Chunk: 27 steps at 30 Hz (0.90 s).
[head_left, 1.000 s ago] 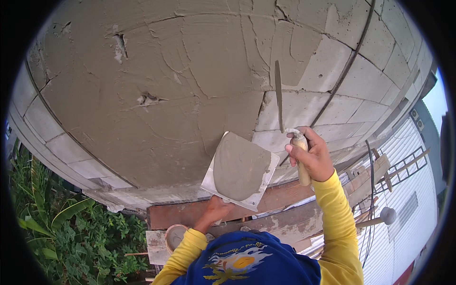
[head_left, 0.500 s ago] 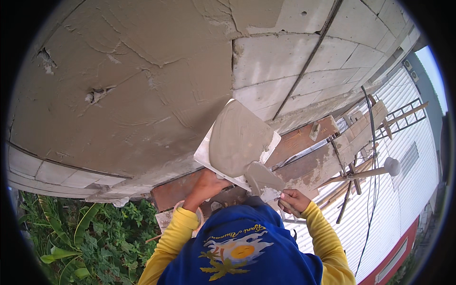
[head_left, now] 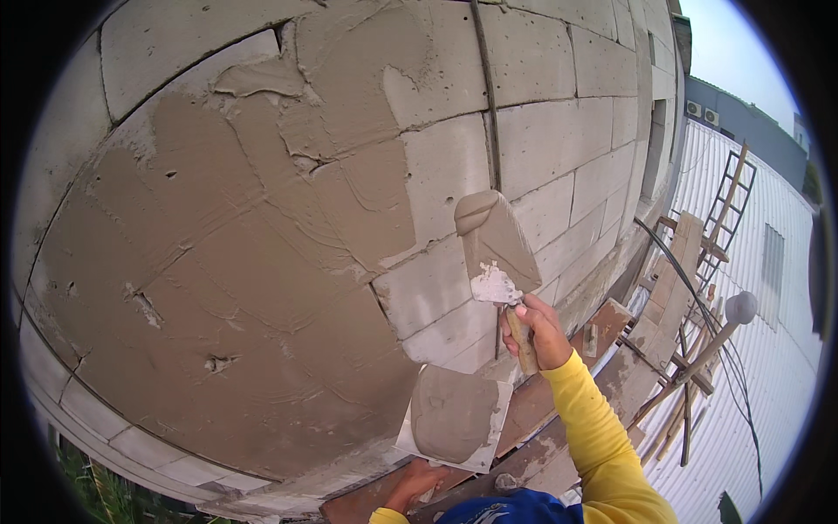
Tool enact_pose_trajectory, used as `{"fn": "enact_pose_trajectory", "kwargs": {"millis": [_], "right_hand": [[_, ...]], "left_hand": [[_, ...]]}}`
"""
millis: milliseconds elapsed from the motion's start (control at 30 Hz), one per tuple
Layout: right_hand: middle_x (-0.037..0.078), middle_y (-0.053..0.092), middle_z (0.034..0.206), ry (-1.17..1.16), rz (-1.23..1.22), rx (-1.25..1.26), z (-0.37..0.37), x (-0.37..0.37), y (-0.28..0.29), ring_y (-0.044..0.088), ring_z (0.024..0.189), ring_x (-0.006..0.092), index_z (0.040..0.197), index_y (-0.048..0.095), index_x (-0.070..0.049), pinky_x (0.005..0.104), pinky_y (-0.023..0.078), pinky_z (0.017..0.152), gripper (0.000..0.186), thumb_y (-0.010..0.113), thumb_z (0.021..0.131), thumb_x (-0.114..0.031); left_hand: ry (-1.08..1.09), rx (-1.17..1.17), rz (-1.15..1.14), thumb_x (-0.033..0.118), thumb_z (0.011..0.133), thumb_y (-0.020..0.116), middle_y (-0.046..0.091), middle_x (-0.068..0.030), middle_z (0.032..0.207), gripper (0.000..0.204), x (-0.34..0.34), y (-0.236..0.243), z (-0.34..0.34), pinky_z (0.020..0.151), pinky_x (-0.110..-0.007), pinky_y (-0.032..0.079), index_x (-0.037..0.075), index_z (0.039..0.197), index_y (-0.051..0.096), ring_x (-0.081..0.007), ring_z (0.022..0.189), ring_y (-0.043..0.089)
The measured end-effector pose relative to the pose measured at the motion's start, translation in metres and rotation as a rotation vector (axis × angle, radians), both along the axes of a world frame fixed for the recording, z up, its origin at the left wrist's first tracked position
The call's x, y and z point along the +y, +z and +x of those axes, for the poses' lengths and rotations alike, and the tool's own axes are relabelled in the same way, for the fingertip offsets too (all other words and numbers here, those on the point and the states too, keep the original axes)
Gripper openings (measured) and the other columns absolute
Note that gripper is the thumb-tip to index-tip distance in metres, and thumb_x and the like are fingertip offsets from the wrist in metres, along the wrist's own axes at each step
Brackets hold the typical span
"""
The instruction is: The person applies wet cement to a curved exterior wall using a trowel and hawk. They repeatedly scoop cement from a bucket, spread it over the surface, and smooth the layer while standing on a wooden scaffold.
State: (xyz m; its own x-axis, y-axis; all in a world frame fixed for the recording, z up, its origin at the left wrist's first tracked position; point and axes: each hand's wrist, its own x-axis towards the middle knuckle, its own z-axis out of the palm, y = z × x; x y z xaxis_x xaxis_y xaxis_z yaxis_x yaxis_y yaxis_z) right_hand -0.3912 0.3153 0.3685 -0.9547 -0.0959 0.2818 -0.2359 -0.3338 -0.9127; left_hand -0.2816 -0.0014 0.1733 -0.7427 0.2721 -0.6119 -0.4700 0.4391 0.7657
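My right hand (head_left: 543, 330) grips the wooden handle of a trowel (head_left: 496, 285), raised in front of the wall. Grey mortar (head_left: 491, 223) covers its blade, with a thicker lump at the tip. Lower down, my left hand (head_left: 419, 482) is closed at the underside of a white square mortar board (head_left: 494, 434); its grip is partly hidden. A spread of wet mortar (head_left: 449, 410) lies on top of the board. Facing me is a wall of pale blocks (head_left: 546, 148), its left part coated with wet mortar (head_left: 218, 271). Trowel and wall look close; I cannot tell whether they touch.
A dark vertical groove (head_left: 485, 87) cuts the bare blocks. Scaffold planks (head_left: 546, 458) run below the wall, with another tool (head_left: 591, 341) lying on them. To the right are a wooden post with a round end (head_left: 740, 307), cables (head_left: 742, 384), a ladder (head_left: 729, 196) and a corrugated roof (head_left: 759, 367).
The trowel has risen from the board's near edge toward the bare blocks, carrying mortar. Less mortar lies on the board. The view has tilted up toward the wall.
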Motion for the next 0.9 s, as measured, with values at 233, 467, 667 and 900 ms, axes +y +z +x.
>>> {"fn": "enact_pose_trajectory", "kwargs": {"millis": [233, 467, 667, 900], "right_hand": [[0.017, 0.068, 0.090, -0.823, 0.489, 0.501, -0.128, 0.043, 0.207, 0.070, 0.076, 0.0298, 0.127, 0.062, 0.000, 0.0413, 0.054, 0.067, 0.038, 0.056, 0.108, -0.033], [0.025, 0.067, 0.107, -1.248, 0.946, 0.736, -0.155, -0.019, 0.230, 0.070, 0.091, 0.0468, 0.119, 0.058, -0.002, 0.0553, 0.057, 0.076, 0.030, 0.059, 0.107, -0.029], [0.024, 0.068, 0.106, -1.007, 0.809, 0.967, -0.110, -0.079, 0.199, 0.068, 0.090, 0.0477, 0.120, 0.059, 0.000, 0.0553, 0.056, 0.077, 0.031, 0.063, 0.105, -0.027], [0.031, 0.071, 0.094, -1.209, 0.685, 0.736, -0.161, 0.023, 0.256, 0.067, 0.091, 0.0530, 0.110, 0.067, 0.003, 0.0567, 0.053, 0.080, 0.033, 0.066, 0.103, -0.030]], "left_hand": [[0.106, -0.037, 0.142, 0.010, 0.086, 0.069, 0.064, -0.0060, 0.067, 0.014, 0.005, -0.036, 0.025, 0.057, -0.033, 0.048, 0.000, 0.077, 0.065, -0.0151, 0.060, 0.061], [0.110, -0.034, 0.081, 0.009, 0.087, 0.069, 0.064, -0.0065, 0.067, 0.013, -0.003, -0.052, 0.031, 0.057, -0.034, 0.049, 0.001, 0.078, 0.066, -0.0161, 0.060, 0.061], [0.142, -0.021, 0.058, 0.009, 0.087, 0.069, 0.065, -0.0065, 0.067, 0.014, -0.016, -0.053, 0.034, 0.056, -0.034, 0.049, 0.001, 0.077, 0.066, -0.0163, 0.059, 0.061], [0.139, -0.019, 0.116, 0.010, 0.087, 0.069, 0.065, -0.0066, 0.067, 0.015, -0.023, -0.055, 0.031, 0.057, -0.034, 0.049, 0.000, 0.076, 0.067, -0.0164, 0.059, 0.061]]}}
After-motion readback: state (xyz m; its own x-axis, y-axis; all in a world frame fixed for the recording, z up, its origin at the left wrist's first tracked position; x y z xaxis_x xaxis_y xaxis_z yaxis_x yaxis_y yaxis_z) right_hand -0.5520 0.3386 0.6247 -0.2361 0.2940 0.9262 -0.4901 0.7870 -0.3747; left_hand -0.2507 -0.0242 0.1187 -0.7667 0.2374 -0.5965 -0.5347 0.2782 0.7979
